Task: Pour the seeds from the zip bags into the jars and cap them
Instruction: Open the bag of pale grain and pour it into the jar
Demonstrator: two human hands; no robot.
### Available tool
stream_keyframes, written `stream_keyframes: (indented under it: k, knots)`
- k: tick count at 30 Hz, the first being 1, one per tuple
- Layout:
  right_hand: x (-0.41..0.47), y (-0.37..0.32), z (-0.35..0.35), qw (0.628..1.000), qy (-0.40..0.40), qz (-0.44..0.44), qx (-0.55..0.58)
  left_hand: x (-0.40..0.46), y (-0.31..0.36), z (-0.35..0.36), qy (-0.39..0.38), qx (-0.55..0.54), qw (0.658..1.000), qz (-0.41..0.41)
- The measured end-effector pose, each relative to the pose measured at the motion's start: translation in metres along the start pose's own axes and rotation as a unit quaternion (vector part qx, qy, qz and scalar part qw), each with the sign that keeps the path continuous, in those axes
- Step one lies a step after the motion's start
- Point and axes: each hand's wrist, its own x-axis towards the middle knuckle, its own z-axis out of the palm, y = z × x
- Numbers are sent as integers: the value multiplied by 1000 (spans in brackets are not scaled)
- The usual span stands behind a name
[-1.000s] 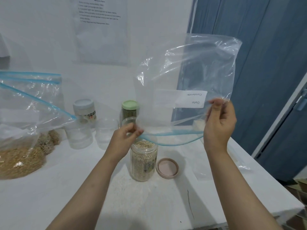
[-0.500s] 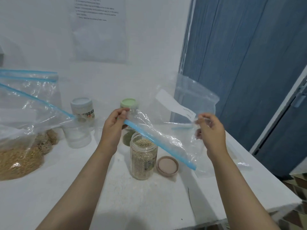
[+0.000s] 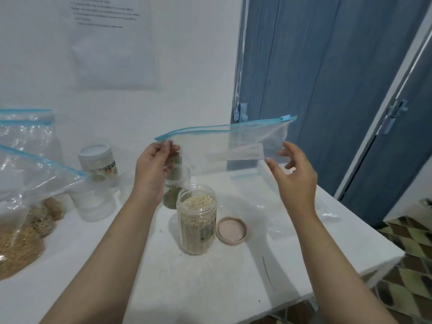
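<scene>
Empty zip bag up in the air over the desk, stretched out nearly flat, long axis running left to right and climbing a little toward the right. Blue zip strip along the top edge, slider tab at the far right end, up against the blue door. Mouth edge on top, white label patch low on the right half.

Left hand pinching the bag's left corner, thumb and fingers closed on the plastic just under the zip strip. Right hand spread loose under the bag's lower right edge, fingers splayed and relaxed, fingertips at the plastic; actual contact hard to tell. Bag spanning the gap between both hands, mostly above them.

Straight below, on the desk: open jar filled nearly to the rim with pale seeds, uncapped, upright. Pink lid lying flat just beside it on the right, apart from it. Behind the left hand, a green-filled jar, partly hidden. Further left, a white-capped jar and a clear empty container. Far left, full seed bags slumped on the desk, blue zips up. Printed sheet on the wall behind.
</scene>
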Motion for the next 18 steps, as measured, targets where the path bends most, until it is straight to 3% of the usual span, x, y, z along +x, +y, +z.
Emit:
stream_keyframes:
  k: [3,7,12,18]
  knots:
    - [15,11,10,999,35,13,1,9,1,7,-27,36,999,13]
    - [25,29,15,995,2,71,68,10,-1,20,-30,77,996,40]
    - [24,23,11,991,65,32,108,19,-6,32,-27,105,992,72]
    - [61,19,-15,988,153,-17,4,34,-8,86,-103,88,990,34]
